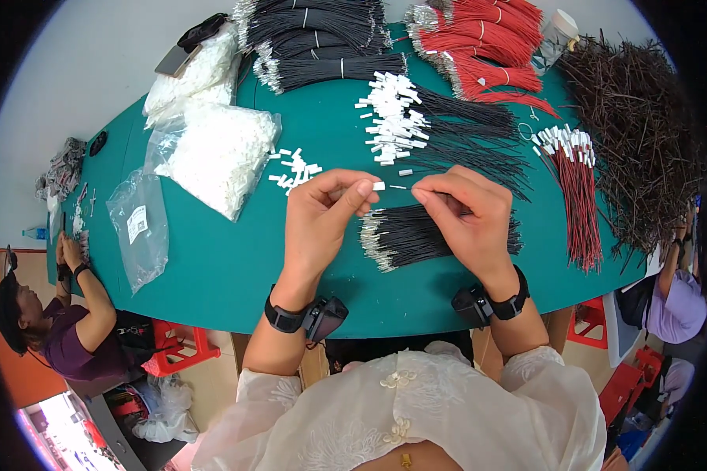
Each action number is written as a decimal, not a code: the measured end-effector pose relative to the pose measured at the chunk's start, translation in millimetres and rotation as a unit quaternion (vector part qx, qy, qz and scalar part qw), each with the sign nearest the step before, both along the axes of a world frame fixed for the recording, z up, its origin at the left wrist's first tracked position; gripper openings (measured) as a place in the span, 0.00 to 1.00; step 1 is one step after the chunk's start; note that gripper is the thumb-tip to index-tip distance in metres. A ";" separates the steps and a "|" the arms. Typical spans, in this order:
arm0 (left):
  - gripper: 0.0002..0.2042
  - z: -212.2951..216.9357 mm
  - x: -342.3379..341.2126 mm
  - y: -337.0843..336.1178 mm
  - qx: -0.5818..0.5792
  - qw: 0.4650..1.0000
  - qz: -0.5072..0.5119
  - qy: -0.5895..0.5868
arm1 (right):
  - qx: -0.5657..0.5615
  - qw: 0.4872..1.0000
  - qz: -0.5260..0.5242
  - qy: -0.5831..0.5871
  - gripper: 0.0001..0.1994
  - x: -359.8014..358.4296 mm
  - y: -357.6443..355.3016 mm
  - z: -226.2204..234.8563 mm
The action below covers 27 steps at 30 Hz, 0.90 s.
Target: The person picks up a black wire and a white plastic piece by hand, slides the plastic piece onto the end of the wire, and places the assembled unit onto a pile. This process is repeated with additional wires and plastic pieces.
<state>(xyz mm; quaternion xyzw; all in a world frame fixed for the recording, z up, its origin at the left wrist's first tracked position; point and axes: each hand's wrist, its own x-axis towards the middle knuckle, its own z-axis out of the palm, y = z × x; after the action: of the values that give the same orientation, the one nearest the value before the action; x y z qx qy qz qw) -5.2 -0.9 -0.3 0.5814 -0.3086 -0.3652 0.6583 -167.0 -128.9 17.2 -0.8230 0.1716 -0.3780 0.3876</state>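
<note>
Hands point(313, 221), L point(313, 221) w/ wht connector point(379, 186), R point(475, 210) w/ wire point(399, 187)

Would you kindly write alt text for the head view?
A person's left hand holds a small white piece facing a thin wire pinched in the right hand. The green table bears bundled black wires, red wires and a clear bag of white pieces.

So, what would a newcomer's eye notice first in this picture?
Probably the red wire bundles and, beside them, the black wire bundles at the far side of the green table. Then the tangled dark-brown heap at right. In the centre, the left hand holds a small white rectangular piece, and the right hand a thin pale-tipped wire.
</note>
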 end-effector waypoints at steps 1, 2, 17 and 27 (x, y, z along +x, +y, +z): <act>0.08 -0.1 -1.0 -0.5 -0.008 1.000 0.001 0.007 | 0.000 1.000 0.000 -0.004 0.05 0.1 0.2 -0.8; 0.08 -0.1 -1.8 -0.8 -0.008 1.000 0.001 0.007 | 0.000 1.000 -0.001 -0.004 0.05 0.1 0.5 -1.2; 0.09 -10.0 4.3 -0.3 -0.011 0.995 -0.060 0.083 | 0.014 1.000 0.002 -0.008 0.04 1.8 1.7 0.5; 0.06 -6.3 0.3 -1.4 0.021 0.999 -0.038 0.012 | 0.014 1.000 0.004 -0.013 0.04 3.5 -3.0 -1.0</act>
<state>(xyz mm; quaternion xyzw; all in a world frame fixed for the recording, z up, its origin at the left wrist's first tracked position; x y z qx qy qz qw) -4.9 -2.3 -6.5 0.5782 -0.3151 -0.4034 0.6354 -163.5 -131.8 16.3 -0.8133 0.1684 -0.3849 0.4025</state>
